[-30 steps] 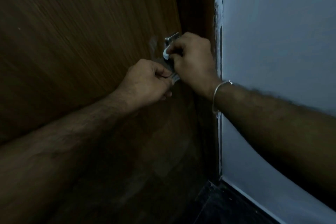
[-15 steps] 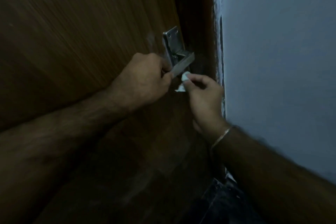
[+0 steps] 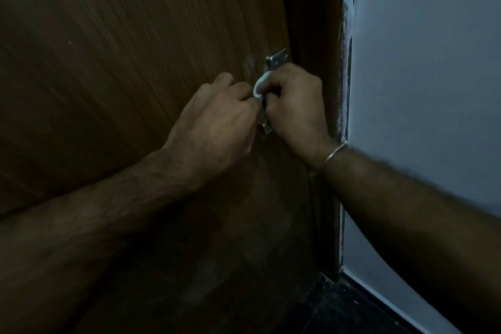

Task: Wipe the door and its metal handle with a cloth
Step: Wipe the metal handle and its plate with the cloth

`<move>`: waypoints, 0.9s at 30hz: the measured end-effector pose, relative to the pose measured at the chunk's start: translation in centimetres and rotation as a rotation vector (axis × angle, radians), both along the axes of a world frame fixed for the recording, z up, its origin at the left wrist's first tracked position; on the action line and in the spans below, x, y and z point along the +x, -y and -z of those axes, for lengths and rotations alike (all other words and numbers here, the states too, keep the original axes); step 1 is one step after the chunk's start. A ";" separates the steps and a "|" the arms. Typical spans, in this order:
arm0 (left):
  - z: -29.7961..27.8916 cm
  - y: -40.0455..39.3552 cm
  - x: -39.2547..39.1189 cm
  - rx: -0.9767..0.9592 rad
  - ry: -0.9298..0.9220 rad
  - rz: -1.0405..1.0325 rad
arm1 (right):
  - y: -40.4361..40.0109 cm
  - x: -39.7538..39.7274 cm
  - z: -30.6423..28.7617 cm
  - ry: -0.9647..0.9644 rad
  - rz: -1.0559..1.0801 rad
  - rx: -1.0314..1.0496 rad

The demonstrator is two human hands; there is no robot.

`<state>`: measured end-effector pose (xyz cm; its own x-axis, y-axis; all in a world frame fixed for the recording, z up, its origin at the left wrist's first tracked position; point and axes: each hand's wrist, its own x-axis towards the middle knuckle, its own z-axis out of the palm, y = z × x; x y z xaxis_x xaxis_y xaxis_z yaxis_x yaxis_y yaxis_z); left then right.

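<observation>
A brown wooden door (image 3: 135, 62) fills the left of the view. Its metal handle plate (image 3: 278, 60) shows near the door's right edge, mostly covered by both hands. My right hand (image 3: 296, 102) holds a small white cloth (image 3: 259, 85) against the handle, fingers curled round it. My left hand (image 3: 217, 127) grips the lever from the left, its fingers curled; only the lever's lower tip (image 3: 266, 127) shows between the hands.
A dark door frame (image 3: 314, 22) runs along the door's right edge. A pale blue-grey wall (image 3: 433, 62) stands on the right. Dark floor (image 3: 339, 312) shows at the bottom. A thin metal bangle (image 3: 332, 154) sits on my right wrist.
My right hand has risen with the cloth from below the lever up onto the handle, covering most of the plate. My left hand stays on the lever.
</observation>
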<state>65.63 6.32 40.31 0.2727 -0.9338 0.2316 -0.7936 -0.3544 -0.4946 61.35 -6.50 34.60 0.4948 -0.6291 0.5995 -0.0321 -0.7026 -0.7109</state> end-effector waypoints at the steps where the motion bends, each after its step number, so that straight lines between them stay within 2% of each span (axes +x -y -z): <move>1: -0.2 -0.2 0.1 0.003 0.046 0.009 | 0.0 0.0 -0.1 0.001 -0.013 0.001; 3: -0.6 -1.0 0.6 -0.015 0.142 0.032 | -0.2 0.5 -1.3 0.134 0.012 0.089; 5: -1.0 -1.7 0.8 -0.105 0.209 0.033 | -1.4 1.1 -2.5 0.253 0.058 0.070; 8: -1.3 -2.2 1.2 -0.111 0.282 -0.015 | -2.2 1.0 -2.0 0.208 0.022 -0.003; 10: -1.3 -2.3 1.5 -0.081 0.313 -0.050 | -1.8 0.6 -1.6 0.135 0.013 0.060; 13: -1.0 -2.1 1.4 -0.087 0.340 -0.027 | -2.2 0.7 -2.4 0.204 0.045 0.034; 16: -0.9 -1.9 1.2 -0.093 0.287 -0.001 | -2.4 0.5 -2.1 0.100 -0.035 -0.038; 19: -0.4 -2.0 0.8 -0.068 0.224 0.026 | -1.7 0.0 -2.1 0.051 0.002 0.116; 22: -0.1 -2.7 0.2 -0.182 0.040 0.073 | -4.2 -0.8 -1.9 0.018 -0.098 -0.010; 24: -0.3 -3.4 0.3 -0.265 -0.044 0.124 | -5.9 -1.2 -0.9 -0.030 -0.171 0.014; 27: -0.6 -3.9 0.7 -0.267 -0.049 0.191 | -8.2 -1.0 0.5 0.060 -0.171 0.110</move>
<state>66.31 10.23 40.87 0.1152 -0.8770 0.4665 -0.8786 -0.3090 -0.3640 60.39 1.68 34.08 0.5656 -0.6023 0.5633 0.1255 -0.6123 -0.7806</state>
